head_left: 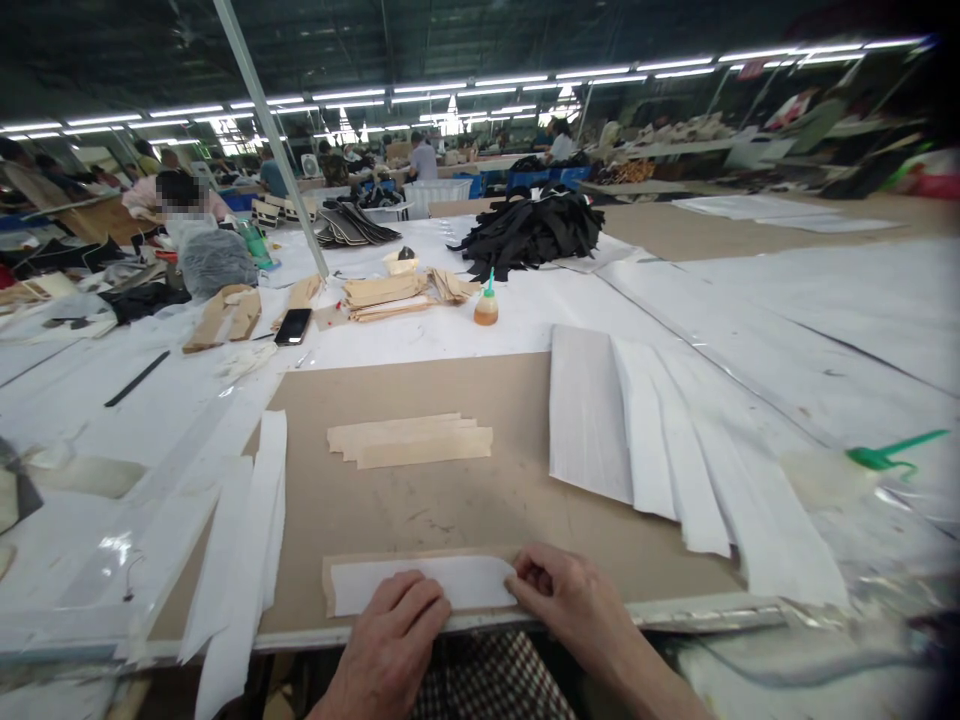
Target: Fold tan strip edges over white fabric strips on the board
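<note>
A white strip (472, 582) lies over a slightly larger tan strip (328, 590) at the front edge of a brown board. Fingers bent and together, my left hand (397, 640) presses on the white strip near its middle; its thumb is hidden. At the right end of the same strip, my right hand (566, 600) is closed, with thumb and forefinger pinching the corner. Farther back on the board lies a small stack of tan strips (420, 443).
White sheets (592, 420) fan out on the right, and long white strips (244, 540) hang over the front edge at left. Beyond the board (510, 500) stand a glue bottle (486, 308), a phone (293, 327) and a black pile (532, 230). A green-handled tool (885, 455) lies far right.
</note>
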Action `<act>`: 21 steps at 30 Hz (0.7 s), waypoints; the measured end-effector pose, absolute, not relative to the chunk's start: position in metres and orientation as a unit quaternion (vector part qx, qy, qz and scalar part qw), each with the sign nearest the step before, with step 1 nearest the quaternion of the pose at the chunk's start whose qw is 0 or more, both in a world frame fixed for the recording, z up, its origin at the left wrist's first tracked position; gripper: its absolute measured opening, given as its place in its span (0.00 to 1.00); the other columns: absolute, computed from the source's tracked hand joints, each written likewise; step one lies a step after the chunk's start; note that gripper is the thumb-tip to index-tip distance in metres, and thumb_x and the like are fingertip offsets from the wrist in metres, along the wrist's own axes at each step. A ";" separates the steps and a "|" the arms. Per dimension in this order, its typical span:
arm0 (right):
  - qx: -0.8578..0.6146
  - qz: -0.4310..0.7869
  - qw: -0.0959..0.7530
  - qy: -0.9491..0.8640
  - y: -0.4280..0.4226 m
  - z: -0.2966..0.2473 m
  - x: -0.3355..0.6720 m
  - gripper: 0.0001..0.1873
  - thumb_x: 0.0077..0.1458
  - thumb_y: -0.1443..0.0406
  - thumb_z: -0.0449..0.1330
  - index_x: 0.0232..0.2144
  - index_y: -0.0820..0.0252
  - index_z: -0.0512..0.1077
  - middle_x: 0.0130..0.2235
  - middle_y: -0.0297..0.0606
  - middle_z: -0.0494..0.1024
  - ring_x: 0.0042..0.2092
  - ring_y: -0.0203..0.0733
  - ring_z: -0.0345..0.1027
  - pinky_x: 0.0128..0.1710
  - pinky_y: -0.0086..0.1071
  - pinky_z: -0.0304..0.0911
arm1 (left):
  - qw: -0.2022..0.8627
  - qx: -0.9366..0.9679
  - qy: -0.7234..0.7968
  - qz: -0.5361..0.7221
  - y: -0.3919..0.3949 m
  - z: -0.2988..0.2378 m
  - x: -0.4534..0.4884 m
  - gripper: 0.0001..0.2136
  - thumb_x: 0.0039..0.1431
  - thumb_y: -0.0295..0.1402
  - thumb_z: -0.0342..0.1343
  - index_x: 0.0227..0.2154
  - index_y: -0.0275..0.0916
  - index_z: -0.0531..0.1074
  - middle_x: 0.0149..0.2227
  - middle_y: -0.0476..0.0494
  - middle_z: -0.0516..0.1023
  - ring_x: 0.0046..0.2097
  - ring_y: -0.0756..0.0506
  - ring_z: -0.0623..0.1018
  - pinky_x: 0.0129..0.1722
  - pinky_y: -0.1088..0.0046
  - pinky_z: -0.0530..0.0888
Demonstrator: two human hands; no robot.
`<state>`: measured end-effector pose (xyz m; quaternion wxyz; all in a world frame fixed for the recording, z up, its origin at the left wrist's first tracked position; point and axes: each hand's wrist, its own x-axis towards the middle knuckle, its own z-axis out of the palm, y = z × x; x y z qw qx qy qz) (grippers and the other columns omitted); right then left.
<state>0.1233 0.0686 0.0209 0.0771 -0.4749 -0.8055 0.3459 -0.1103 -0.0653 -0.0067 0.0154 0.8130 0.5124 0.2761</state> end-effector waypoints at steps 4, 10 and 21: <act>-0.486 0.342 0.096 -0.799 0.064 0.015 0.127 0.03 0.56 0.63 0.59 0.35 0.54 0.70 0.31 0.29 0.75 0.31 0.39 0.70 0.33 0.31 0.60 | -0.043 0.806 0.522 0.274 -0.069 -0.006 -0.105 0.13 0.67 0.24 0.47 0.50 0.34 0.73 0.46 0.38 0.78 0.50 0.42 0.74 0.52 0.64 0.76; -0.420 0.318 0.203 -0.826 0.055 0.009 0.129 0.12 0.59 0.71 0.55 0.46 0.54 0.65 0.57 0.44 0.67 0.37 0.36 0.71 0.37 0.31 0.67 | -0.104 0.793 0.529 0.285 -0.073 -0.015 -0.100 0.12 0.67 0.27 0.52 0.50 0.34 0.75 0.48 0.40 0.79 0.53 0.41 0.74 0.55 0.63 0.74; -0.305 0.248 0.171 -0.903 0.058 0.009 0.136 0.19 0.64 0.74 0.49 0.40 0.53 0.79 0.60 0.41 0.70 0.50 0.43 0.69 0.51 0.36 0.68 | -0.096 0.802 0.529 0.260 -0.075 -0.022 -0.106 0.13 0.68 0.27 0.51 0.52 0.36 0.74 0.49 0.40 0.79 0.54 0.42 0.74 0.55 0.64 0.74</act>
